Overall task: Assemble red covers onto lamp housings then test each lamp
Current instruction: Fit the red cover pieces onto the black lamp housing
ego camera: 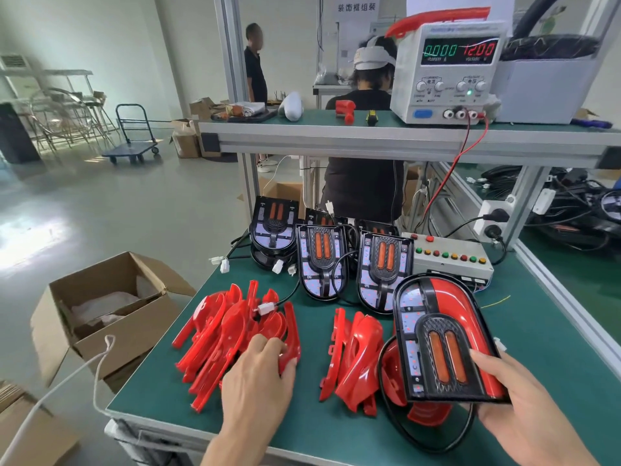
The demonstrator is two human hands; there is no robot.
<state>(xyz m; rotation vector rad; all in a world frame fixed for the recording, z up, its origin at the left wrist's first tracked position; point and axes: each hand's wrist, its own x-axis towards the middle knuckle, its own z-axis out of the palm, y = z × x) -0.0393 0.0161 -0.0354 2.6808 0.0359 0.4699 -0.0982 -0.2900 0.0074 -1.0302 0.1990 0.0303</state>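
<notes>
My right hand [514,395] grips the near edge of a black lamp housing [440,341], held tilted above the green table; a red cover sits on the housing's right half. My left hand [265,375] lies on the left pile of loose red covers [232,331], its fingers curled round one cover [292,348] at the pile's right edge. A second heap of red covers [356,358] lies between my hands. Three bare lamp housings [324,260] [381,267] [274,227] stand further back with white connectors and black cables.
A grey test box with coloured buttons [450,258] sits behind the held housing. A power supply [447,72] reading 12.00 stands on the upper shelf, red and black leads hanging down. An open cardboard box [111,314] is on the floor at left. Two people are beyond the bench.
</notes>
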